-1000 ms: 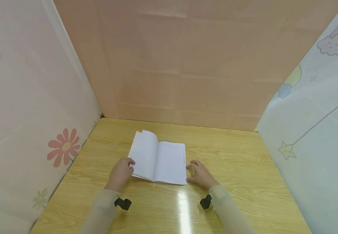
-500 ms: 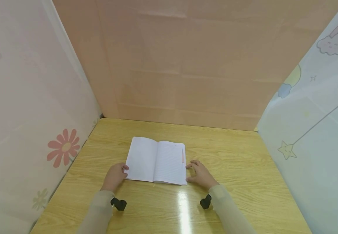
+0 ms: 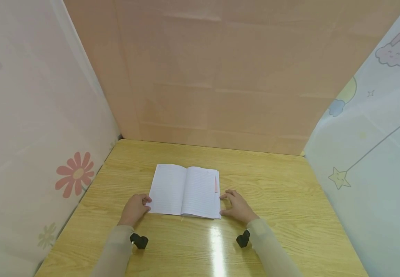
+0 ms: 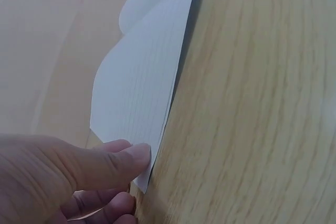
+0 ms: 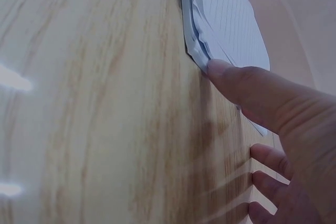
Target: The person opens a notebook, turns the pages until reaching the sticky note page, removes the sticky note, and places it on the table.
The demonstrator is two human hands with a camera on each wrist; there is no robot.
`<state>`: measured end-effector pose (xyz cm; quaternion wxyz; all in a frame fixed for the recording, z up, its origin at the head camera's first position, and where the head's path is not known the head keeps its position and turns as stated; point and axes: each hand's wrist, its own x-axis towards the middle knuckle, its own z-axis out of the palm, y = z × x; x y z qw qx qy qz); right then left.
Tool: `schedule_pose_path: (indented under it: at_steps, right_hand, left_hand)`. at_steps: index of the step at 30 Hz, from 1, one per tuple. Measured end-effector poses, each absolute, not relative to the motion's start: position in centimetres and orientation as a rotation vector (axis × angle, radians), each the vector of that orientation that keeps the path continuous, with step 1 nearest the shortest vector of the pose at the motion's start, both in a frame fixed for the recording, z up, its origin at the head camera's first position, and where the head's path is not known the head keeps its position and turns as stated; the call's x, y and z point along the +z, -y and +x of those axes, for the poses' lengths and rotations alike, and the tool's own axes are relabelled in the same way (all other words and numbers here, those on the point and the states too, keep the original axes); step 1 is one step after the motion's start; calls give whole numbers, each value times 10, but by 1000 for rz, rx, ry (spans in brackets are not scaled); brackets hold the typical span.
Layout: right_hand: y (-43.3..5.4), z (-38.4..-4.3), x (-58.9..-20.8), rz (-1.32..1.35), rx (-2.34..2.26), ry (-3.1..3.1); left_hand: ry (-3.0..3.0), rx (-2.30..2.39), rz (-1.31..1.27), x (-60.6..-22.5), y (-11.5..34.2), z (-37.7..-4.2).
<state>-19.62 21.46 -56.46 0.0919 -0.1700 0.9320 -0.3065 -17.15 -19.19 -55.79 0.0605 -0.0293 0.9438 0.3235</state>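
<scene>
An open notebook (image 3: 166, 188) with ruled white pages lies on the wooden table, its spine in the middle. At its lower left corner my left hand (image 3: 134, 209) pinches the page edge; in the left wrist view the thumb (image 4: 137, 153) lies on top of the paper (image 4: 139, 85) with fingers curled below. My right hand (image 3: 237, 207) is at the notebook's right edge. Seen from the right wrist, its thumb tip (image 5: 218, 67) touches the corner of the page stack (image 5: 197, 45), while the other fingers rest loosely on the table beside it. A pinkish strip (image 3: 216, 184) shows near the right edge.
The wooden table (image 3: 272, 184) has a bright reflection in front of the notebook. A tan back wall (image 3: 213, 77) and patterned side sheets (image 3: 23, 134) enclose it. Each wrist carries a black camera mount (image 3: 139, 241).
My left hand has moved left and slightly down, laying the lifted left pages flat; the left page now shows ruled lines. More of the pinkish strip shows. My right hand has stayed put.
</scene>
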Motion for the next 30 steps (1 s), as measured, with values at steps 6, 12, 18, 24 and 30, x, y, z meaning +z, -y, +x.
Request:
schedule_pose_path:
  at_steps: [6, 12, 18, 24, 30]
  right_hand:
    - [-215, -197, -567, -513, -873, -2776]
    - [-215, -197, -566, -516, -863, -2779]
    - [-214, -197, -565, -519, -858, -2786]
    - [-214, -197, -564, -504, -866, -2781]
    - [-212, -194, -561, -472, -893, -2760]
  left_hand:
    - [-2841, 968, -105, -557, 193, -173]
    - [-2826, 916, -111, -551, 190, -174]
    - [-2836, 855, -101, -536, 186, -175]
    - [-2888, 905, -48, -502, 177, -175]
    - [-2958, 975, 64, -462, 156, -177]
